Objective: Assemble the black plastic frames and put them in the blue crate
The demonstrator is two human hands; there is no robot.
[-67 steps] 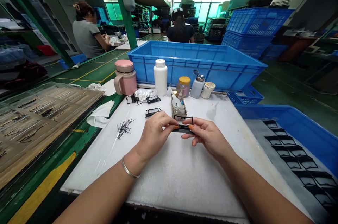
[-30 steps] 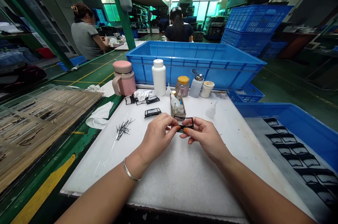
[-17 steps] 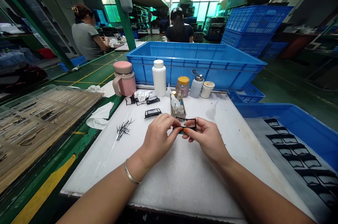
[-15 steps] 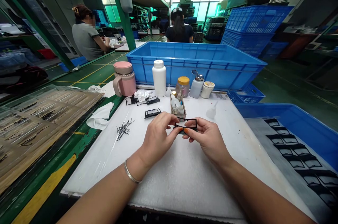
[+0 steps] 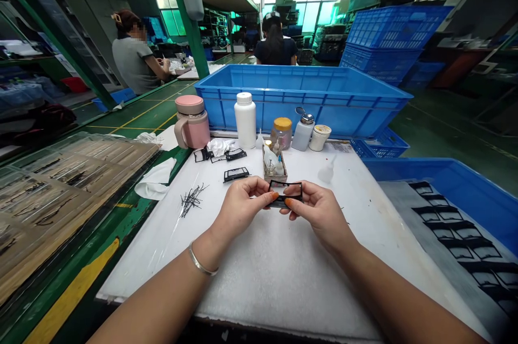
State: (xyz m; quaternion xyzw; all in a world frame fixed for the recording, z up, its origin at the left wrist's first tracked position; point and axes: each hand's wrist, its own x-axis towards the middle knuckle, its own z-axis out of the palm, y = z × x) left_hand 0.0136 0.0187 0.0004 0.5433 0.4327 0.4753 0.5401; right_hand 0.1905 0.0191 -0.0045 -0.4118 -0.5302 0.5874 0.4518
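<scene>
Right of the white board (image 5: 283, 279), a blue bin (image 5: 429, 171) bears rows of frames (image 5: 461, 249), seemingly finished. Above the board's middle, the left hand (image 5: 238, 206) and right hand (image 5: 324, 211) pinch one black frame (image 5: 280, 202) between thumbs and fingers, its work apparently underway. Toward the board's far left corner lie loose frames (image 5: 236, 177), perhaps still undone; by its left edge, thin black strips (image 5: 194, 201).

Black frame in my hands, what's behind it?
The opening of the black frame shows white tabletop and fingers of the right hand. Its solid lower strip covers the rest.
</scene>
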